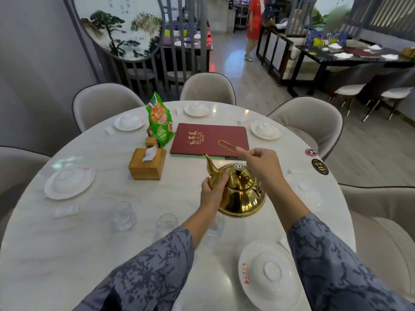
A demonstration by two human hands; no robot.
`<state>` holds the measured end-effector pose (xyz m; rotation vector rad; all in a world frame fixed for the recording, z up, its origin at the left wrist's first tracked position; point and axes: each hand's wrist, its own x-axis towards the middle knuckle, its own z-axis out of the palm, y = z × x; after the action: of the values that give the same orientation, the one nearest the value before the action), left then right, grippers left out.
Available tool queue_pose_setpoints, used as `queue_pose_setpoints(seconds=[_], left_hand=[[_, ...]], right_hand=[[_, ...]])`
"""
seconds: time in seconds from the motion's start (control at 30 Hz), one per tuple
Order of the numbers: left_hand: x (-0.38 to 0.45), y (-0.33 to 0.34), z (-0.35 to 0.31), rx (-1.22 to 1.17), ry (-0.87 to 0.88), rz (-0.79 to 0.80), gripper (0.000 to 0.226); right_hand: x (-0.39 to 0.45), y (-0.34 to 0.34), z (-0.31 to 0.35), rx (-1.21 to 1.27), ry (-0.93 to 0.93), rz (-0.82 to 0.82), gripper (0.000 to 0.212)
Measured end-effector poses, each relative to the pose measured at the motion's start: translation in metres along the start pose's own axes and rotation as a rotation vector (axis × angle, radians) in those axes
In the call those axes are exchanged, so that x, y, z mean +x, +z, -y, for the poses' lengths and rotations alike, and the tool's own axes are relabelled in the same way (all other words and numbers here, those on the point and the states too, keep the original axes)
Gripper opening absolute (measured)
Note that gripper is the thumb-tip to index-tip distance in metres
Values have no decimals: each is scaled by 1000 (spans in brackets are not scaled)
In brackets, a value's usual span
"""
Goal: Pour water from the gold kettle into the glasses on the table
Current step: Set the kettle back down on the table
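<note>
Near plate (269,277): covered, white, near right on the marble surface (67,254).
Gold kettle (241,194): centre, just beyond three glasses (122,215).
Left hand (213,189): fingers wrapped at spout base.
Right hand (260,163): fingers pinching thin handle (226,145).

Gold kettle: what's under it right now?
The gold kettle sits on the white table. A glass shows at its near edge, partly covered by the left hand's forearm. The kettle's contact patch is hidden.
</note>
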<state>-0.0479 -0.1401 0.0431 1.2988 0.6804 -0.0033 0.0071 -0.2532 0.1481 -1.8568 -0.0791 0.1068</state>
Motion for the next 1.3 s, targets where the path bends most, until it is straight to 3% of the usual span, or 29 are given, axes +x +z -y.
queue_pose_setpoints(seconds=[0.17,0.37,0.53,0.77,0.93,1.3], left_hand=[[29,-47,-15,12,-22,-54,87],[71,-91,-21,48,-118,-100,125],[99,-115,-10,68,-248,-76,96],[133,-131,8,86,-300,-109,104],[151,-136,20,35,-313,-101,100],[166,-135,21,-37,-319,-76,89]], right_hand=[[21,53,-5,10,-48,61,38],[53,104,-23,62,-14,159,28],[75,133,-54,64,36,214,32],[97,160,-87,54,32,250,32],[109,171,-103,59,42,261,46],[123,182,-111,2,45,261,45]])
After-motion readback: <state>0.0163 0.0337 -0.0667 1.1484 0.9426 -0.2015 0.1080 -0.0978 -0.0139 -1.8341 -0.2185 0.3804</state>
